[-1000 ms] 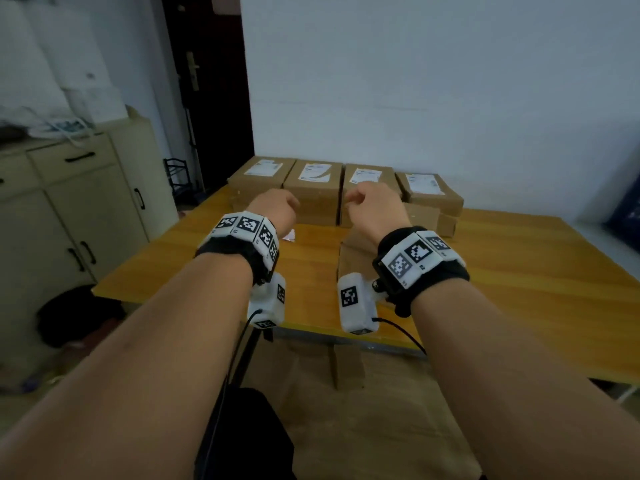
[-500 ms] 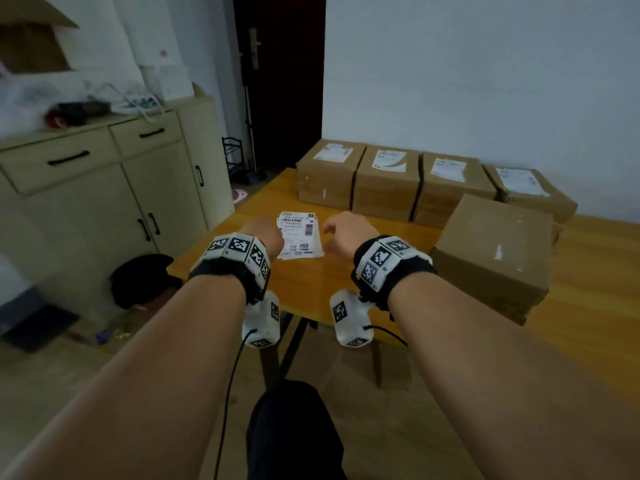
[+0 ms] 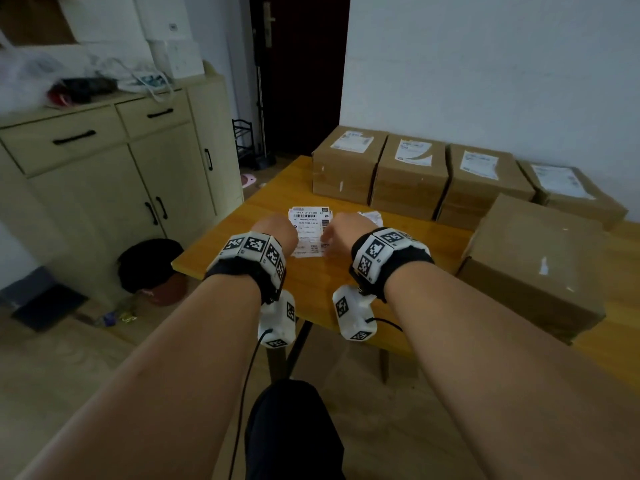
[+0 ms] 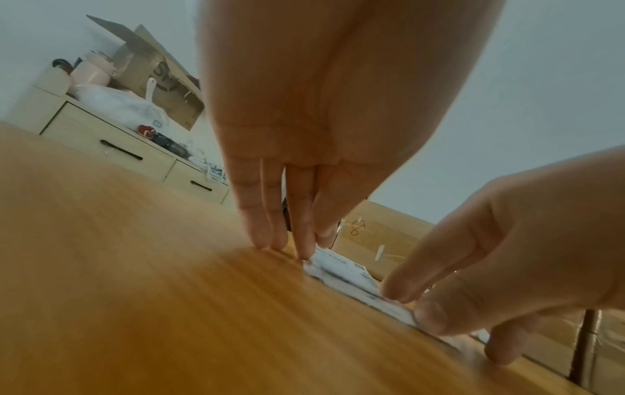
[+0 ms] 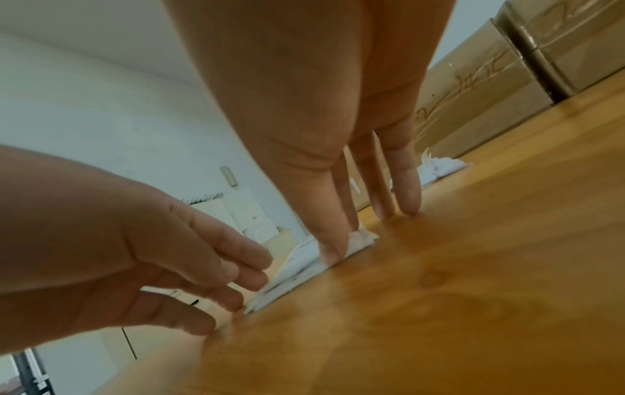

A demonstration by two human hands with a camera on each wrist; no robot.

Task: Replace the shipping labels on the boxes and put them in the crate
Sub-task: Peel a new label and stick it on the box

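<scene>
The stack of shipping labels on the table is touched at opposite edges by the straight fingertips of the left hand and right hand.

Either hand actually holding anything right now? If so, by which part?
Nothing is held. Left hand and right hand have straight fingers down at opposite edges of the label stack, which lies flat on the table. No grip yet.

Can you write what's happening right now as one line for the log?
step: picking up new label | left hand: fingertips at labels edge | right hand: fingertips on labels | boxes: on table
</scene>
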